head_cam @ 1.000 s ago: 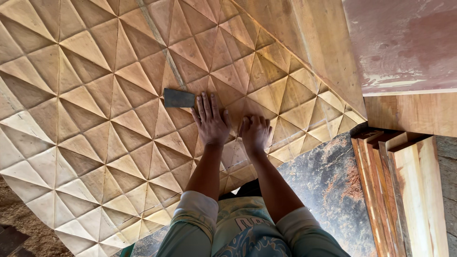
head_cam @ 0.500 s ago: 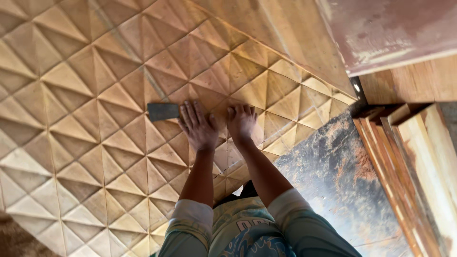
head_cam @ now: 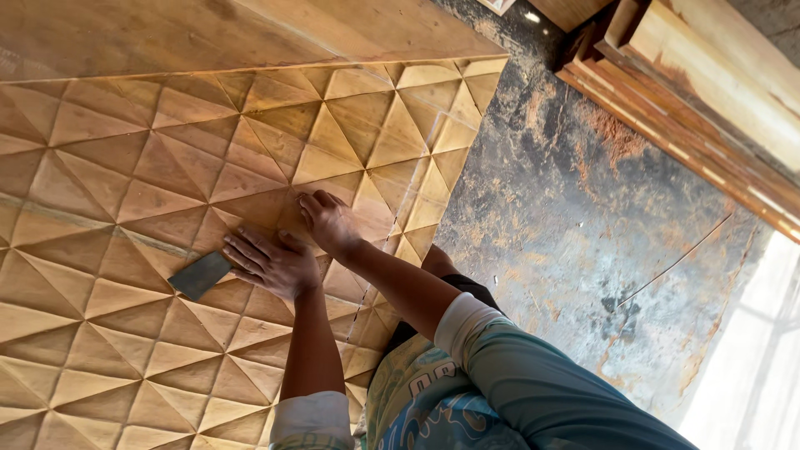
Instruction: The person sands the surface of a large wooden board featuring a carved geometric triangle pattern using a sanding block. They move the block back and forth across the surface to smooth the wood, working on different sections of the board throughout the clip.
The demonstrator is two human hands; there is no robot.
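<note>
Left hand (head_cam: 271,262) flat, fingers spread by grey metal scraper (head_cam: 198,275), right hand (head_cam: 331,223) open-palmed on faceted triangular carved wood panel (head_cam: 125,167), gripping nothing

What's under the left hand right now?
The left hand lies flat on the carved wooden panel, fingers over one end of a flat dark scraper blade. The covered end and the wood beneath the palm are hidden.

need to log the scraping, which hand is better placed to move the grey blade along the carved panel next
Left, probably: the left hand lies flat with its fingers on the grey scraper blade. The right hand presses bare carved wood panel beside it.
</note>
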